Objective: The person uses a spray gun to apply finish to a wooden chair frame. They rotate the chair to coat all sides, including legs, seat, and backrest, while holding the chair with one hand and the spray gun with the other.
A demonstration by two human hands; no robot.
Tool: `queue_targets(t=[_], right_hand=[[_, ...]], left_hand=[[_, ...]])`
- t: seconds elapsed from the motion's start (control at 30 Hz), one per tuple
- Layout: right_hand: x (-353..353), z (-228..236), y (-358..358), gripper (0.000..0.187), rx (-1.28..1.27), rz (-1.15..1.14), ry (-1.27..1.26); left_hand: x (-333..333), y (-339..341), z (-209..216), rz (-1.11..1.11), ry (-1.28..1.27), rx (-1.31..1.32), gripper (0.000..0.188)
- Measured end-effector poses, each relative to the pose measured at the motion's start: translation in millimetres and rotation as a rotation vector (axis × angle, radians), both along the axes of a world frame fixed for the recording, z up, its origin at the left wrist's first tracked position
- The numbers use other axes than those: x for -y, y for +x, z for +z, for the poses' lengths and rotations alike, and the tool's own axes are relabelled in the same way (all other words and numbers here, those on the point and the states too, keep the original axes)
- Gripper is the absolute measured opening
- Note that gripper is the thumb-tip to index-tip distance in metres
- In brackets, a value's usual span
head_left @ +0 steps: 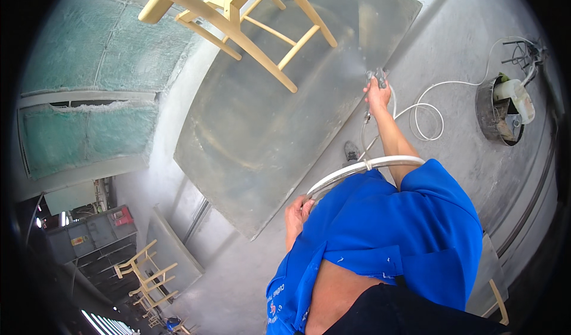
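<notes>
Head view: the right hand (377, 94), two o'clock, has fingers clamped on a spray gun (380, 77). Left hand (294, 217) touches white hose (339, 174); finger closure indeterminable.

The left wall is being formed by large green panels (71, 49), of fibrous look, which are being divided by a pale frame (95, 96). The floor (470, 150) is being seen as grey and smooth, with whitish patches. Its middle part is being covered by a wide grey surface (238, 180). At the lower left, a grey box-like structure (89, 237) is being shown, with a red patch (123, 216) at its upper corner. Near it, some light wooden frames (151, 281) are being kept beside a flat grey board (169, 246). Brightness is being given by striped lamps (104, 323) at the bottom edge. On the right, the floor is being bordered by a dark curved strip (535, 206).
</notes>
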State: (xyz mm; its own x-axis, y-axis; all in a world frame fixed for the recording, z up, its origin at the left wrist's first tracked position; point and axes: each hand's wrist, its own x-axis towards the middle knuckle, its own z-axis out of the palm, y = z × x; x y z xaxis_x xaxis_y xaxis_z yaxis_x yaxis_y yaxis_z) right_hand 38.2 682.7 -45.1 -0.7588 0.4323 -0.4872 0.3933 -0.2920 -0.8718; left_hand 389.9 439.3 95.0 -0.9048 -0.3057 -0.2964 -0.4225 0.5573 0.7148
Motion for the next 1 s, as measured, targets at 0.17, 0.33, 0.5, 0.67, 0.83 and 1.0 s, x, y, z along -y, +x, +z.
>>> queue_targets(t=[0.17, 0.33, 0.5, 0.67, 0.83, 1.0], right_hand=[[-11, 64, -5, 0.052, -0.506, 0.374, 0.453], [14, 121, -1, 0.049, -0.830, 0.865, 0.803], [24, 137, 31, 0.049, -0.635, 1.034, 0.600], [45, 94, 45, 0.044, -0.259, 0.384, 0.254], [55, 94, 24, 0.024, -0.275, -0.044, -0.113], [57, 147, 5, 0.023, -0.669, 0.014, -0.290]], left_hand=[[20, -19, -2, -0.165, -0.041, -0.058, 0.022], [28, -37, -14, -0.233, 0.161, -0.158, 0.020], [37, -43, -6, -0.217, 0.098, -0.109, 0.020], [59, -39, 7, -0.247, 0.076, -0.185, 0.020], [85, -24, 13, -0.202, 0.051, -0.163, 0.020], [98, -23, 21, -0.235, 0.076, -0.174, 0.019]])
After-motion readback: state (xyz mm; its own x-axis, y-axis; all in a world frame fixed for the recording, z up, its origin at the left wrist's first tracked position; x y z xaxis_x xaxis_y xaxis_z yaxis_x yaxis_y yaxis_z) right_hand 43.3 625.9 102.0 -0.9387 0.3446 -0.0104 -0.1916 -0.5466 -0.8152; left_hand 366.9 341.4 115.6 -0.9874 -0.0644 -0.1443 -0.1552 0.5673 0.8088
